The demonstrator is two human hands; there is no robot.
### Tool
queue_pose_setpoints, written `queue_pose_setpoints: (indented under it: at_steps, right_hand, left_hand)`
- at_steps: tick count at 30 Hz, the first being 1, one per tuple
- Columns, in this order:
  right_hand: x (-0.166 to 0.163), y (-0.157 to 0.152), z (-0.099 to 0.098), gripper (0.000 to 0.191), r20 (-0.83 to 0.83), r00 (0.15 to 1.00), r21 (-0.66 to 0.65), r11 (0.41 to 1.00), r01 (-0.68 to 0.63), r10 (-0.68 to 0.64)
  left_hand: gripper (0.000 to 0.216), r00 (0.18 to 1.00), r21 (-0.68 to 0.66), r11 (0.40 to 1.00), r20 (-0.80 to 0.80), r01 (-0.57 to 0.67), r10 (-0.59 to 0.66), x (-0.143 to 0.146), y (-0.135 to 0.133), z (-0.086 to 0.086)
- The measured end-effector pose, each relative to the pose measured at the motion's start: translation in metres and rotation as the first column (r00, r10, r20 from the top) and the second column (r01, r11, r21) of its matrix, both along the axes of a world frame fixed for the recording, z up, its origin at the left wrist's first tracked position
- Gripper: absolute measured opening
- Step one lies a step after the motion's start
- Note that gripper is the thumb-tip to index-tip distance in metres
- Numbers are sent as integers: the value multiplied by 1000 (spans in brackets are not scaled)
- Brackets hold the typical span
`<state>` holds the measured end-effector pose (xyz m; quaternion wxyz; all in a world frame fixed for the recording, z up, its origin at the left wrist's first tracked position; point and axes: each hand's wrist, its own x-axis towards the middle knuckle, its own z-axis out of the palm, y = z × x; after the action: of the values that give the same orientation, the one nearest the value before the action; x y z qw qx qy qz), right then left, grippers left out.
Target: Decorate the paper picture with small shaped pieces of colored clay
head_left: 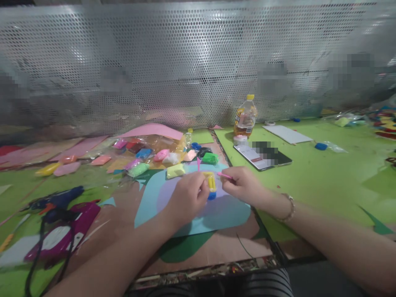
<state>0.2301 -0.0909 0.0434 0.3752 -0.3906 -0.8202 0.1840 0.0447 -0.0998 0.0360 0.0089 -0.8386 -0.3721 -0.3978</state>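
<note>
My left hand (190,189) is closed, its thumb and fingers pinched at the left edge of a small yellow piece (211,181) that looks like modelling clay. Just below that piece is a blue lump (212,196). My right hand (241,185) is closed around a thin pink stick (225,175), whose tip points left toward the yellow piece. Under both hands lies a light-blue paper sheet (238,216) with a lilac shape on it. A pale yellow clay packet (175,171) and a green packet (210,158) lie beyond my hands.
Several coloured clay packets (139,169) crowd the left side. A glue gun (58,198) and a magenta device (62,235) with a black cord lie at left. At right are a phone (262,156), a bottle (245,117) and a white board (287,134). A perforated metal partition (185,62) stands behind.
</note>
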Motion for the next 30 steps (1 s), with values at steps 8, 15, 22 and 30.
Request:
queue_pose_setpoints:
  at_steps: [8,15,22,30]
  right_hand:
    - [4,4,-4,22,-57,990,-106,985,-135,129]
    - [1,-5,0,31,-92,967,-177,952,-251,238]
    - [9,-8,8,22,-183,975,-139,979,-151,125]
    - [15,-5,9,21,-482,866,-178,954,-242,130]
  left_hand:
    - [14,982,62,980,13,189,-190,-6,8,-8]
    - [66,977,-158,966,-32,205,-212,-3,8,-12]
    - [51,985,-321,939,153,124,-78,-8,15,-14]
    - [47,906,-458,824,396,334,-147,-10,18,-14]
